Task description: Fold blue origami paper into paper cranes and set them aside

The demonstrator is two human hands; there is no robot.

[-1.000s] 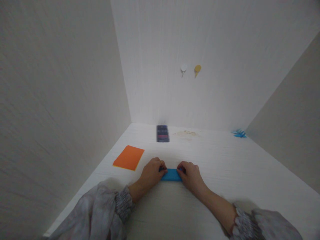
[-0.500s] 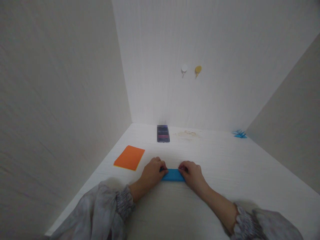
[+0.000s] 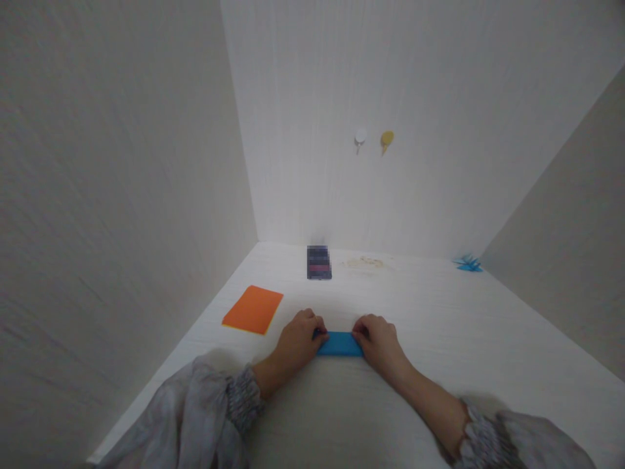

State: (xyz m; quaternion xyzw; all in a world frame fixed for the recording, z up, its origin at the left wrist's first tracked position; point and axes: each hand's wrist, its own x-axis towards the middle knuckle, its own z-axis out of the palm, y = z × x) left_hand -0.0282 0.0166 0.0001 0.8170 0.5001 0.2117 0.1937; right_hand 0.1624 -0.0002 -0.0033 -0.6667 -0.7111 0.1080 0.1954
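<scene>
A strip of folded blue paper lies on the white table in front of me, its long side running left to right. My left hand pinches its left end near the far edge, thumb against fingers. At the other end, my right hand is closed in a pinch on the far right corner. The middle of the strip shows between both hands, while its ends are partly covered by my fingers.
Orange paper sheets with a yellow edge lie to the left. A dark blurred block is near the back wall. Folded blue paper pieces lie in the back right corner. A white hook and a yellow hook are on the wall.
My right hand has shifted slightly to the right along the blue paper, so a little more of it shows. The left hand has hardly moved.
</scene>
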